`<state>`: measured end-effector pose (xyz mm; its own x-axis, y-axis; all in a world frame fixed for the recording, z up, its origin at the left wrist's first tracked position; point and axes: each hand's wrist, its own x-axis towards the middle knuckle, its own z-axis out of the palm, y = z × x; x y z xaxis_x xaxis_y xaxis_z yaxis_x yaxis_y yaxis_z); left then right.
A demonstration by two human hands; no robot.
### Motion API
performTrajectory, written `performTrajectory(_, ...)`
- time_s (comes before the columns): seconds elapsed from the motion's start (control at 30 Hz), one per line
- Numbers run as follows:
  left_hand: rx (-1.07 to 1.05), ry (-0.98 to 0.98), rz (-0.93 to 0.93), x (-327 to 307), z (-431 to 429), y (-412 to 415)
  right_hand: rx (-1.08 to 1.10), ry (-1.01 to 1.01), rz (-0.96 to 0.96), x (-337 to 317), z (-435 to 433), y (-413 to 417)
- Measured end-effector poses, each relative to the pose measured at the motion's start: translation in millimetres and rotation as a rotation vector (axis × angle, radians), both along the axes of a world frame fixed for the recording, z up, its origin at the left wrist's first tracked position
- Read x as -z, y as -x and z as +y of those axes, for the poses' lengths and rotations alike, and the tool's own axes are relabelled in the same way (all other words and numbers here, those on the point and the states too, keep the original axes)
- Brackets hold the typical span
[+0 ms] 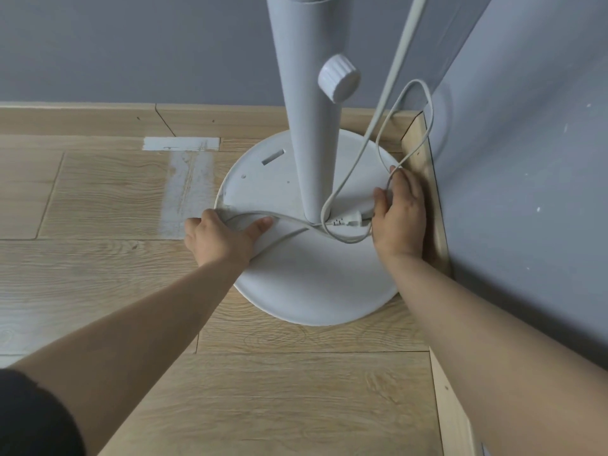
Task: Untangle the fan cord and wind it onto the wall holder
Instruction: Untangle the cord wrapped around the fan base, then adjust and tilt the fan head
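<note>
White cord (286, 236) is looped round the fan pole (309, 143), between both sets of fingers (194, 222). It is clasped by the left hand (220, 238) and right hand (399, 218), apparently to draw slack free; the plug (348, 222) lies beside the right fingers.

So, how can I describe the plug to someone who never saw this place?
Find the round white fan base. At the foot of its pole, beside the right hand, lies the plug: the thick pronged end of the thin cord.
</note>
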<state>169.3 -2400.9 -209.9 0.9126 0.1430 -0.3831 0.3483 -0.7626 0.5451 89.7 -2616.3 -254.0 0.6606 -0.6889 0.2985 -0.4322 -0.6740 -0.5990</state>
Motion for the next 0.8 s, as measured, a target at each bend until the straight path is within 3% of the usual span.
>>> performTrajectory(0.2, 0.110, -0.101, 0.101, -14, 2, -6, -0.053, -0.056, 0.097, -14, -2, 2)
performTrajectory(0.33, 0.184, 0.030, 0.222, -53, 10, -5, -0.005, -0.126, 0.217, -48, 3, 6)
performTrajectory(0.43, 0.247, 0.069, 0.213, -98, 26, 1, 0.070, -0.278, 0.515, -101, 9, 9)
performTrajectory(0.5, 0.264, 0.087, 0.184, -130, 35, 6, -0.010, -0.403, 0.762, -136, 12, 13)
performTrajectory(0.57, 0.285, 0.111, 0.147, -168, 40, 14, -0.104, -0.524, 0.852, -182, 16, 21)
performTrajectory(0.8, 0.258, 0.288, 0.040, -292, 50, 62, -0.206, -0.514, 0.672, -316, 67, 91)
